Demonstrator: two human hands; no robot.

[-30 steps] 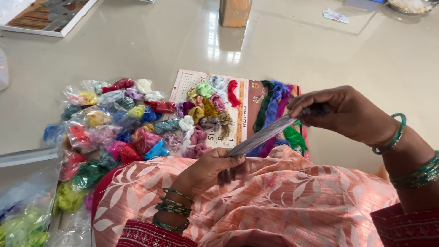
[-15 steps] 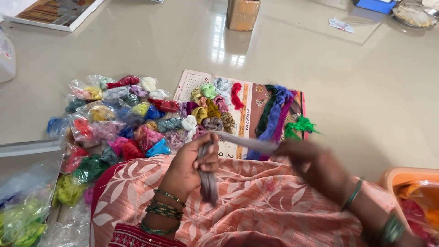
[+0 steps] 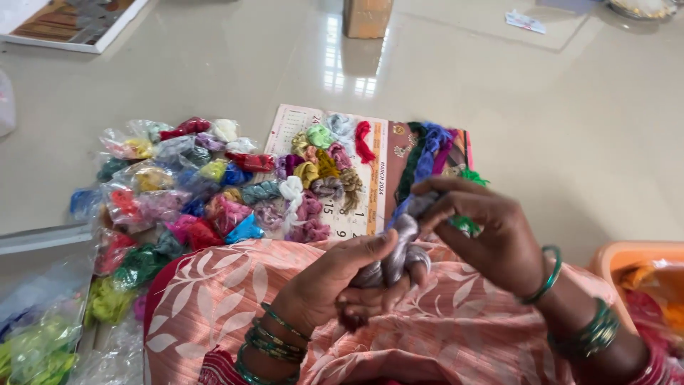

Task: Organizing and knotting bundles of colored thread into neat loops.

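Note:
A silvery grey skein of thread (image 3: pixel 396 251) is bunched between both my hands above my lap. My left hand (image 3: pixel 335 281) grips its lower part with the fingers curled around it. My right hand (image 3: pixel 484 232) pinches its upper end just above. Beyond them, a calendar sheet (image 3: pixel 292 127) lies on the floor with several small coloured thread skeins (image 3: pixel 320 171) on it, and blue, green and purple skeins (image 3: pixel 424 153) at its right side. My lap is covered by peach patterned cloth (image 3: pixel 228 299).
A heap of coloured thread bundles in clear bags (image 3: pixel 164 185) lies to the left, with more bags (image 3: pixel 43 342) at the lower left. An orange tub (image 3: pixel 627 260) stands at the right. A cardboard box (image 3: pixel 368 18) and a framed board (image 3: pixel 64 21) lie farther off.
The grey thread was stretched out long between my hands; now it is gathered into a bunch. My right hand has come in close to my left hand.

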